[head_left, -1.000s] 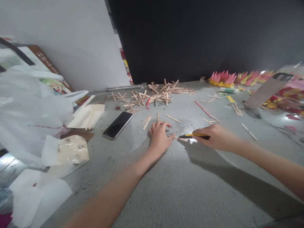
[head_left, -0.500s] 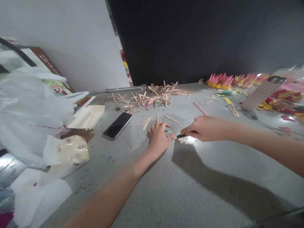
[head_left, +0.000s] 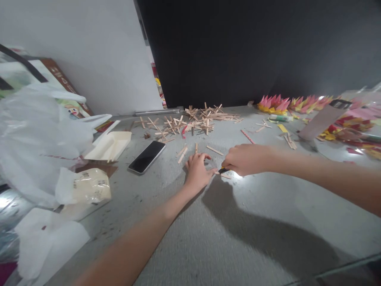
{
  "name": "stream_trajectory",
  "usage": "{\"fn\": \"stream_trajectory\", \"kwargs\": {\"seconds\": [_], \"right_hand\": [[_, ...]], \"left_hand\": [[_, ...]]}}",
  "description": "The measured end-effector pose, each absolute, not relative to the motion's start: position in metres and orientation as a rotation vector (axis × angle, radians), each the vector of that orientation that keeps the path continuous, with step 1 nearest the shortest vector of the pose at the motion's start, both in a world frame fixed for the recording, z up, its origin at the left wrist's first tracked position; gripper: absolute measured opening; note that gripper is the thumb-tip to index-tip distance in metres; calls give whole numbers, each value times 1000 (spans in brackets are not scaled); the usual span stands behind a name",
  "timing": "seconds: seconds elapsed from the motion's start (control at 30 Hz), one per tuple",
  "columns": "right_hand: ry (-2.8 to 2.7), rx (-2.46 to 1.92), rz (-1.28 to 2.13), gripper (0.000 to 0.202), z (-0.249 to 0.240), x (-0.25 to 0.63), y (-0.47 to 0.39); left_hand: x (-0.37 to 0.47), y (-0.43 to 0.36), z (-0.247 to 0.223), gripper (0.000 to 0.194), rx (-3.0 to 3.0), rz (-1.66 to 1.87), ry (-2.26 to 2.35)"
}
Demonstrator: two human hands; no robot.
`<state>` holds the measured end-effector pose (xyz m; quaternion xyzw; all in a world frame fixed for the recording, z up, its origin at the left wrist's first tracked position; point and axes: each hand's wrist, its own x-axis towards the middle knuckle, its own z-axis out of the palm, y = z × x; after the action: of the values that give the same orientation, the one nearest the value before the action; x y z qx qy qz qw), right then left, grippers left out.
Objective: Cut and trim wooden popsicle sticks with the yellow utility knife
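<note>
My right hand (head_left: 245,159) is closed around a black and yellow utility knife (head_left: 224,169), its tip pointing left, down at a wooden craft stick (head_left: 226,176) lying on the grey surface. My left hand (head_left: 198,171) rests just left of the knife, fingers curled and the thumb pressing the near end of that stick. Part of the stick is hidden by the thumb and knife. Beyond my left hand lie a few loose craft sticks, among them one craft stick (head_left: 214,150) set at a slant.
A heap of craft sticks (head_left: 205,119) lies at the back by a black panel (head_left: 253,47). To the left are a phone (head_left: 147,157), a white tray (head_left: 122,139) and a plastic bag (head_left: 38,147). Pink and yellow paper flowers (head_left: 274,104) stand at the right, near a striped straw (head_left: 247,136).
My right hand and the knife have moved slightly left, closer to my left thumb. My left hand stays almost where it was on the stick.
</note>
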<state>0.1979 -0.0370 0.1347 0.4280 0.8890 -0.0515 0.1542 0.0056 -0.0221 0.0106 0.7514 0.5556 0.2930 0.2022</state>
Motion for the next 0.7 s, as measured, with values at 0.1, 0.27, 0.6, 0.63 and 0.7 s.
{"fn": "stream_trajectory", "kwargs": {"seconds": [0.1,0.27,0.6,0.63,0.7], "right_hand": [[2546,1162,-58,21,133,192,-39],[2565,1182,-6,22,132,190,-45],[2655,1925,29,43,102,204,-67],[2691,2022,-21,45,95,204,-69],[2750,2155,-242,47,78,201,-75]], "left_hand": [[6,-22,10,38,2080,844,1537],[3,-15,2,23,1909,1127,1453],[-13,-1,-16,18,1633,1405,1507],[-13,-2,-17,19,1633,1400,1485],[-12,-4,-17,24,1652,1362,1416]]}}
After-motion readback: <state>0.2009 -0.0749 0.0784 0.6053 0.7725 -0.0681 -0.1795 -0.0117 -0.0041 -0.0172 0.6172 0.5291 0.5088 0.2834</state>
